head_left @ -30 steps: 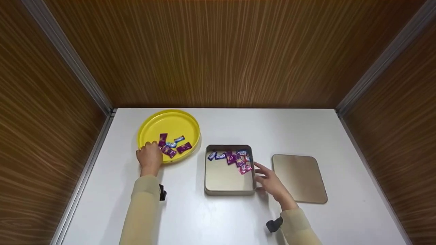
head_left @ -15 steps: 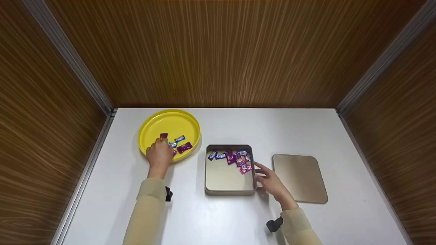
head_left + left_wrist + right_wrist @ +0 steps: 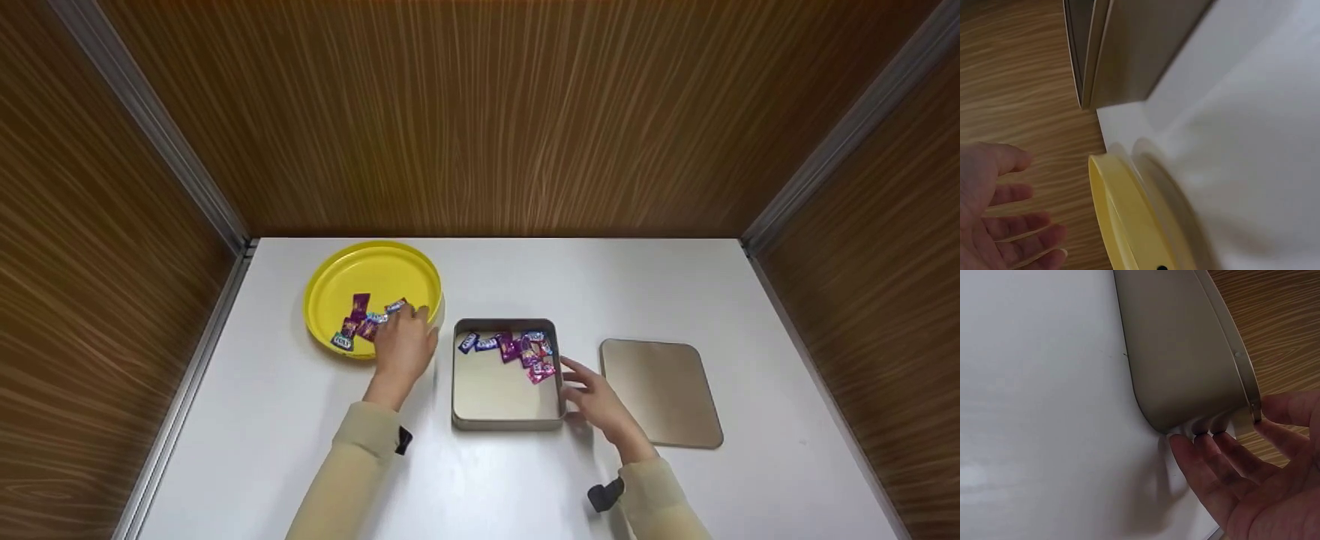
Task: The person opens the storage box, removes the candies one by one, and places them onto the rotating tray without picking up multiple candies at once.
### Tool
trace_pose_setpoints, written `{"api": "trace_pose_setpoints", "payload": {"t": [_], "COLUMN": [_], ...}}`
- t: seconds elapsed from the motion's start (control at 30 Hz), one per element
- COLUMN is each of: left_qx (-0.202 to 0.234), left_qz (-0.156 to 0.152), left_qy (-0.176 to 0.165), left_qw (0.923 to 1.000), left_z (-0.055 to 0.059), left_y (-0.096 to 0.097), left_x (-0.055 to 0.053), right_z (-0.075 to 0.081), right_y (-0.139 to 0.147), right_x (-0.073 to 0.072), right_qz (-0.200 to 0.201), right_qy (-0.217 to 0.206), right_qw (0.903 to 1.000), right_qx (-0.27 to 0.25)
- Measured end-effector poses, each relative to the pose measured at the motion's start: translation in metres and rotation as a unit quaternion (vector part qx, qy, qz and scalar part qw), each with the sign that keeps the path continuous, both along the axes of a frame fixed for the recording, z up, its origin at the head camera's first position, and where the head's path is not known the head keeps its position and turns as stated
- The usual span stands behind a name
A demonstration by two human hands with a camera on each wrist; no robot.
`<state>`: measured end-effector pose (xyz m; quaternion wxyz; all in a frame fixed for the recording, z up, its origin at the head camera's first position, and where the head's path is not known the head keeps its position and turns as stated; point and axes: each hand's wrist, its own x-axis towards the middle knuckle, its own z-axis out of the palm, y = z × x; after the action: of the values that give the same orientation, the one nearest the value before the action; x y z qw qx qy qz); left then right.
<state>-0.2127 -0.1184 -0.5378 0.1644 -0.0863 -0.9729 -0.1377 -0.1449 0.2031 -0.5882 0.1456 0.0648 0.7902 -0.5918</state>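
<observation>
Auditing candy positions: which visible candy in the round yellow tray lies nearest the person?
The greenish, white-labelled candy, by the yellow tray's near-left rim; the visible purple candies and blue candies lie farther back.

the left forearm [image 3: 341,480] slants forward and inward, its left hand [image 3: 405,345] back uppermost in the head view — in the left wrist view the left fingers [image 3: 1019,223] are parted and loosely bent. the right forearm [image 3: 661,499] angles in from the other side, the right hand [image 3: 596,403] turned inward — right fingers [image 3: 1199,475] spread, gently bent.
</observation>
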Motion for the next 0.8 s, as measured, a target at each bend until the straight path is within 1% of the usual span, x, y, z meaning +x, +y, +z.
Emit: {"api": "trace_pose_setpoints", "payload": {"t": [0.17, 0.33, 0.47, 0.6, 0.7, 0.8], "left_qx": [-0.017, -0.051, -0.048, -0.037, -0.059, -0.107], "left_qz": [-0.049, -0.088, -0.116, -0.132, -0.139, -0.142], "left_qy": [-0.010, -0.026, -0.060, -0.095, -0.090, -0.061], "left_qw": [0.9986, 0.9945, 0.9903, 0.9860, 0.9844, 0.9822], "left_z": [0.001, -0.004, -0.011, -0.018, -0.025, -0.031], "left_y": [0.025, 0.046, 0.060, 0.070, 0.076, 0.079], "left_x": [0.010, 0.014, 0.016, 0.017, 0.017, 0.015], "right_z": [-0.001, 0.000, 0.000, -0.002, -0.002, -0.001], "right_y": [0.001, 0.000, 0.001, 0.001, 0.001, 0.001], "right_x": [-0.001, 0.000, 0.000, -0.001, 0.000, 0.001], "right_qz": [0.002, -0.002, -0.003, -0.007, -0.005, -0.006], "right_qy": [0.002, -0.001, -0.002, 0.000, 0.001, -0.001], "right_qw": [1.0000, 0.9999, 0.9999, 0.9999, 1.0000, 0.9999], "right_qx": [0.006, 0.010, 0.015, 0.010, 0.007, 0.009]}}
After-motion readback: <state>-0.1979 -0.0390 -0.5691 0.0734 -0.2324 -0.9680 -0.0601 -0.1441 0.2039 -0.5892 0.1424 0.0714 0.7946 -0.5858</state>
